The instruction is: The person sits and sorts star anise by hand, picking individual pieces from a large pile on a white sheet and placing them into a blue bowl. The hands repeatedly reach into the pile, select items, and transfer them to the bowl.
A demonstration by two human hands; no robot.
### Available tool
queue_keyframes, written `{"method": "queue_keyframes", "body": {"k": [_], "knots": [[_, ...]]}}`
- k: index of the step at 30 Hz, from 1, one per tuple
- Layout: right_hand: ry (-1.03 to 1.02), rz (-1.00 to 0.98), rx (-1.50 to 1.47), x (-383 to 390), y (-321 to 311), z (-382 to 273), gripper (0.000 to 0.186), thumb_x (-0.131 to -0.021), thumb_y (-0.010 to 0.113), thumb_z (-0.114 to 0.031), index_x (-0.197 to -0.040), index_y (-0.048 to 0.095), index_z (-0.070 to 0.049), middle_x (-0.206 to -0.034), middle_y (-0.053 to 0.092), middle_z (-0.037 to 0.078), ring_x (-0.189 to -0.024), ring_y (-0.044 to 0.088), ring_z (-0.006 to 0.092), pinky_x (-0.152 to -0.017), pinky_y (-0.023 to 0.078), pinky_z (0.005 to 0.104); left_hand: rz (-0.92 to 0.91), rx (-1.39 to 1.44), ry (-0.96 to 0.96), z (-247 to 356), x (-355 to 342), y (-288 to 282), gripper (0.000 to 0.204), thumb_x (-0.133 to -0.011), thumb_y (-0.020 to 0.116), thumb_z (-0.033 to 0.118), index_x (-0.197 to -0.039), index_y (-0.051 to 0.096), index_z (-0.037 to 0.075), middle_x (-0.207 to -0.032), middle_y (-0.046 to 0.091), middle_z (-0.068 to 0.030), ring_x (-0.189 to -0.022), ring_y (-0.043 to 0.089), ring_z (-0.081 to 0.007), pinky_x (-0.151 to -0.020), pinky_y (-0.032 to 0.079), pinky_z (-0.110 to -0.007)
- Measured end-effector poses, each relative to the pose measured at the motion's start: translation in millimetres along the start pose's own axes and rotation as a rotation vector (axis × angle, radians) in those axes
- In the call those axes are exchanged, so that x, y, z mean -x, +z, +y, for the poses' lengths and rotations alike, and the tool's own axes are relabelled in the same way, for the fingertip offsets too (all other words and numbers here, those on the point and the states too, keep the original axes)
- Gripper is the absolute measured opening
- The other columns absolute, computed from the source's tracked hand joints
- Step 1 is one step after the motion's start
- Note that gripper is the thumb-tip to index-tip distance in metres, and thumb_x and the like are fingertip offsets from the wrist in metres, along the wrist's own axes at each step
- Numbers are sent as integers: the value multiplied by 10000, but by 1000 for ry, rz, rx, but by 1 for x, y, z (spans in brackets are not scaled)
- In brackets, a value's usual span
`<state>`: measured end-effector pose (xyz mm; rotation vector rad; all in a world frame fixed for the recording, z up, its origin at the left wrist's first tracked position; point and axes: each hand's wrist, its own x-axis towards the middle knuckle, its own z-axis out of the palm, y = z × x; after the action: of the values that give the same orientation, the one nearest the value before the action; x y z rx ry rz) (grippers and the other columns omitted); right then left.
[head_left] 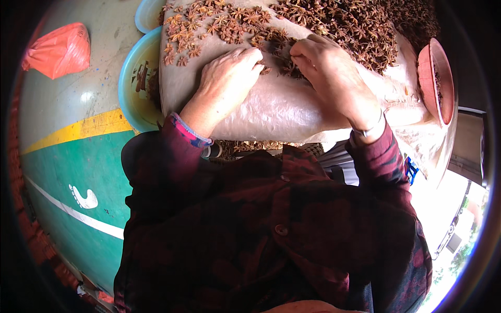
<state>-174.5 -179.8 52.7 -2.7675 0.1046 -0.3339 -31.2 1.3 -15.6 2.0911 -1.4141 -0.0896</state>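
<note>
We see a blue basin (126, 88) and a red bag (62, 51) left, a pink basket (428, 78) right. Reddish-brown, pointed star anise (336, 26) lies heaped on the plastic-covered table (276, 119) beyond our left hand (228, 77) and right hand (330, 70), both half-curled; we cannot tell whether either grips any.

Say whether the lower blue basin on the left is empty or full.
Neither, in the part that shows: brown pieces lie inside the blue basin, with bare bottom around them.

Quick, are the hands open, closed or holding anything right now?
Left hand: curled near the star anise; can't tell if it's holding any.
Right hand: curled beside star anise; grip unclear, can't tell.
</note>
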Motion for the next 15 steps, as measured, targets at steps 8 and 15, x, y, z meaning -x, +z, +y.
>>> {"method": "queue_keyframes", "body": {"k": [8,15], "knots": [[-55,-188,180,-24,9,10,102,-898,681,-163,-905,690,-61,-943,682,134,-1011,643,324,-970,454,447,100,5,-9,-12,11,-14,177,-949,650,163,-1107,646,84,-1038,706,-134,-952,677,-365,-804,548,-450],[-114,-192,307,-29,20,14,113,-933,615,-168,-930,656,-63,-892,680,148,-1007,651,330,-939,456,485,79,135,-113,-7,7,-26,182,-963,670,170,-1108,681,59,-987,717,-145,-860,697,-318,-799,557,-377]]}}
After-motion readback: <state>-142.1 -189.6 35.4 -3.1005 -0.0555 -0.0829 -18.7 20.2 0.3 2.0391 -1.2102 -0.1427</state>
